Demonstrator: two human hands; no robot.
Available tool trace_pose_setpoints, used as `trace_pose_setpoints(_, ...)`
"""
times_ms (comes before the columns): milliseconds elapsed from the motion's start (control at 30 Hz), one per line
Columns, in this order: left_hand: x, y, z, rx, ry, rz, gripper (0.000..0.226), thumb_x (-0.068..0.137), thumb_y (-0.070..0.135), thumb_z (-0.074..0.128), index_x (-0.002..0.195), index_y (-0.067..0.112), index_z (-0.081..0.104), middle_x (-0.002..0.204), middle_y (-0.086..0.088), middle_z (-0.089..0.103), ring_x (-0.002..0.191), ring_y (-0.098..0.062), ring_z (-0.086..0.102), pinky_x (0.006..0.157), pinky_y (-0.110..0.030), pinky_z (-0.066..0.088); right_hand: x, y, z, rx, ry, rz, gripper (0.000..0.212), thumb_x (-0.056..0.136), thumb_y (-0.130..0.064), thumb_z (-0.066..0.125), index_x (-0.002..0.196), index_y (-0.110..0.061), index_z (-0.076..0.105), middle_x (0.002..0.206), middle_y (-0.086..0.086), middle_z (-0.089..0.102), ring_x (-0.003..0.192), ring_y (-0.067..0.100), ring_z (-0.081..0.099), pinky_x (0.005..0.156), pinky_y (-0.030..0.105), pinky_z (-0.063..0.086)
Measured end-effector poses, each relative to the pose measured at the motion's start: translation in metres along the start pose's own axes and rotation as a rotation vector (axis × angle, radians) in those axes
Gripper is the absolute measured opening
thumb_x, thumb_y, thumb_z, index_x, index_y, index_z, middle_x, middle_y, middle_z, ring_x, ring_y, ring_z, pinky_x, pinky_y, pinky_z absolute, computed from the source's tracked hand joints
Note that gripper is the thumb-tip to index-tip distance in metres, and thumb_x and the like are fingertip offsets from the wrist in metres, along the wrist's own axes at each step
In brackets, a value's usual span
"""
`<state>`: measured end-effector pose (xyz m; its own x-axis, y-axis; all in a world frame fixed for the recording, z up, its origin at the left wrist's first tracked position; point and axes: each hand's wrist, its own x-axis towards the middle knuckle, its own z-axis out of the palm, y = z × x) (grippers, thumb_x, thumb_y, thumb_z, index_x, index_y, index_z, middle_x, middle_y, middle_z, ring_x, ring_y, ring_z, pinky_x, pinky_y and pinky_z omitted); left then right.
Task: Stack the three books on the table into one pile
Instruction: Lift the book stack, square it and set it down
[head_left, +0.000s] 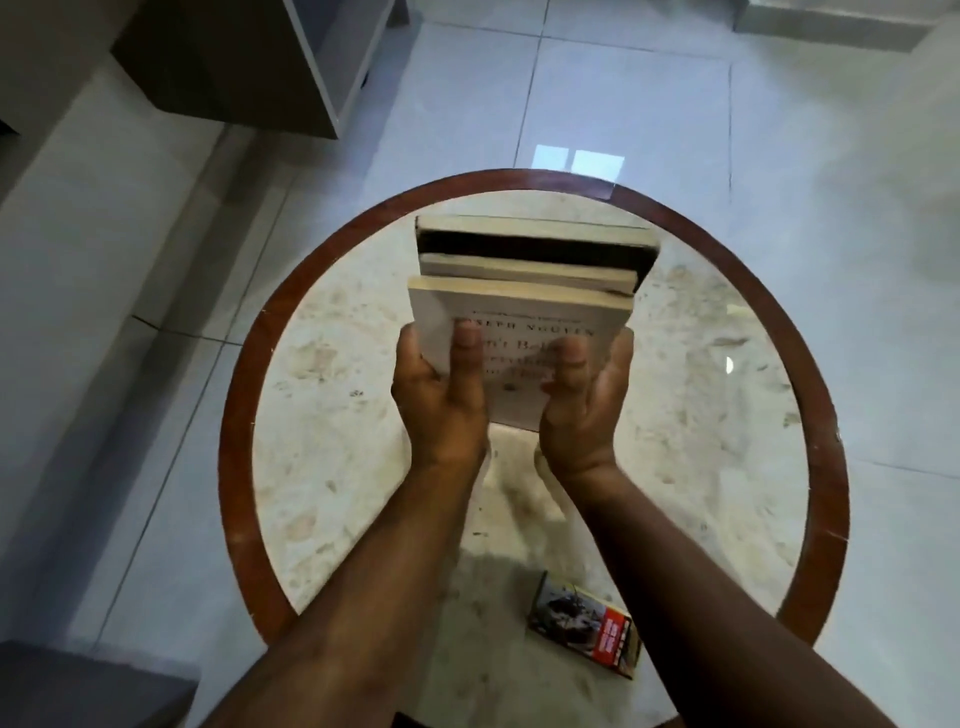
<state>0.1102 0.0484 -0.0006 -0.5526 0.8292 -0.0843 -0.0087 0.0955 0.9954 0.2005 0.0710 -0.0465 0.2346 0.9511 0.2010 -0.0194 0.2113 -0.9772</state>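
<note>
Squaring up the pile over the worktop (322, 441)

My left hand (441, 400) and right hand (582, 410) grip the white top book (519, 322), two others apparently beneath; I should press both sides evenly, align edges, then lower it flat, clear of the small box (584, 626).

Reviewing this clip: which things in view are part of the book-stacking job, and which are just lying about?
Part of the job:
- three books, held as one pile
- left hand, right hand, gripping the pile
- round table

Just lying about:
- small box at the table's near edge
- grey cabinet on the floor
</note>
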Motion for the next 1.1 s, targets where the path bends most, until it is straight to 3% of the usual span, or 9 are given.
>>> trace_pose_setpoints(133,0.005,-0.011,0.002,-0.061,-0.038,-0.040,0.066,0.065,0.083,0.051,0.115,0.041,0.044,0.109,0.016,0.061,0.096,0.008,0.065,0.071,-0.011,0.054,0.000,0.008,-0.001,-0.014,0.011,-0.018,0.031,0.090,-0.074,0.047,0.114,-0.054,0.046,0.105,-0.015,0.066,0.095,0.011,0.067,0.076,0.040,0.059)
trace_pose_setpoints(200,0.007,-0.011,0.006,-0.039,-0.039,-0.057,0.046,0.075,0.076,0.053,0.107,0.044,0.047,0.104,0.017,0.063,0.091,0.005,0.067,0.071,-0.018,0.059,-0.002,0.010,-0.003,-0.056,0.011,0.084,0.042,0.086,-0.079,0.046,0.109,-0.044,0.046,0.105,-0.004,0.065,0.096,0.020,0.069,0.075,0.050,0.061)
trace_pose_setpoints(300,0.011,-0.009,0.019,0.089,-0.002,-0.105,0.023,0.088,0.063,0.045,0.101,0.044,0.048,0.104,0.009,0.066,0.084,-0.002,0.069,0.063,-0.015,0.057,0.009,0.003,-0.011,-0.190,0.042,0.146,0.048,0.083,-0.083,0.039,0.097,-0.037,0.043,0.099,0.004,0.066,0.087,0.019,0.071,0.066,0.038,0.062)
trace_pose_setpoints(433,0.014,-0.001,0.057,0.360,-0.105,-0.253,0.045,0.089,0.073,0.033,0.098,0.037,0.059,0.114,-0.006,0.064,0.081,-0.016,0.067,0.046,-0.012,0.049,0.048,-0.004,-0.051,-0.363,0.113,0.272,0.039,0.090,-0.075,0.038,0.092,-0.038,0.047,0.086,-0.005,0.069,0.073,0.000,0.071,0.053,0.013,0.052)
trace_pose_setpoints(667,-0.013,-0.010,0.120,0.642,-0.336,-0.378,0.061,0.097,0.056,0.039,0.112,0.004,0.067,0.115,-0.014,0.067,0.094,-0.027,0.065,0.077,-0.034,0.050,0.069,0.006,-0.134,-0.785,0.084,0.524,0.053,0.098,-0.061,0.041,0.117,-0.014,0.057,0.092,-0.005,0.066,0.061,0.002,0.058,0.042,0.007,0.036)
trace_pose_setpoints(733,-0.023,-0.016,0.130,0.671,-0.333,-0.410,0.057,0.098,0.052,0.041,0.115,0.003,0.065,0.120,-0.016,0.064,0.101,-0.029,0.063,0.080,-0.035,0.049,0.072,0.005,-0.146,-0.828,0.065,0.534,0.052,0.099,-0.059,0.042,0.113,-0.013,0.061,0.101,0.002,0.071,0.064,0.007,0.064,0.046,0.009,0.043)
trace_pose_setpoints(800,-0.029,-0.019,0.137,0.679,-0.296,-0.422,0.052,0.098,0.046,0.044,0.116,0.002,0.065,0.123,-0.016,0.062,0.103,-0.031,0.063,0.083,-0.037,0.051,0.078,0.005,-0.151,-0.876,0.048,0.541,0.055,0.099,-0.059,0.042,0.116,-0.011,0.064,0.113,0.008,0.069,0.080,0.017,0.070,0.064,0.025,0.058)
trace_pose_setpoints(900,-0.032,-0.023,0.142,0.765,-0.253,-0.389,0.047,0.099,0.041,0.045,0.119,0.003,0.064,0.128,-0.015,0.055,0.110,-0.034,0.057,0.077,-0.035,0.044,0.081,0.006,-0.151,-0.926,0.044,0.553,0.059,0.100,-0.058,0.042,0.116,-0.006,0.066,0.124,0.014,0.064,0.098,0.029,0.069,0.085,0.043,0.060)
trace_pose_setpoints(1100,-0.036,-0.031,0.142,0.787,-0.268,-0.324,0.051,0.096,0.052,0.044,0.113,0.008,0.065,0.125,-0.014,0.053,0.108,-0.031,0.056,0.075,-0.034,0.037,0.078,0.011,-0.153,-0.955,0.049,0.496,0.059,0.099,-0.059,0.043,0.112,-0.007,0.067,0.124,0.015,0.061,0.099,0.026,0.066,0.071,0.030,0.050)
